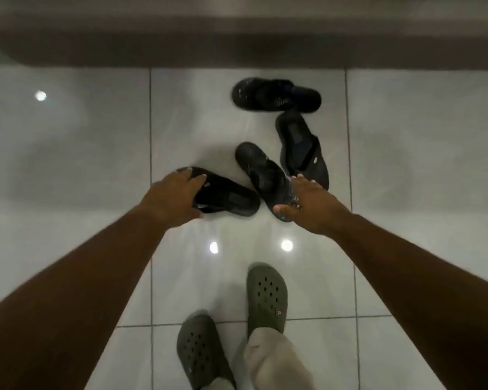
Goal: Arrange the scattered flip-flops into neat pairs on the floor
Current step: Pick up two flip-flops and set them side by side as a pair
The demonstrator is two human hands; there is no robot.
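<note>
Your left hand (175,192) is gripping the leftmost flip-flop (231,199), lying crosswise; your right hand (310,205), fingers spread and empty, is hovering over the near end of the middle flip-flop (261,170).

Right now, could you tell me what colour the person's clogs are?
The clogs are olive green; the head view shows them best.

The floor (68,164) is glossy pale tile, smooth enough to throw back light (three bright spots show in it), with thin grey grout lines. The black flip-flops (302,153) look like matt rubber or foam; the farthest flip-flop (276,94) glints with fine speckles. The olive clogs (266,294) are matt moulded plastic, perforated. The trouser leg (273,361) is pale cloth.
</note>
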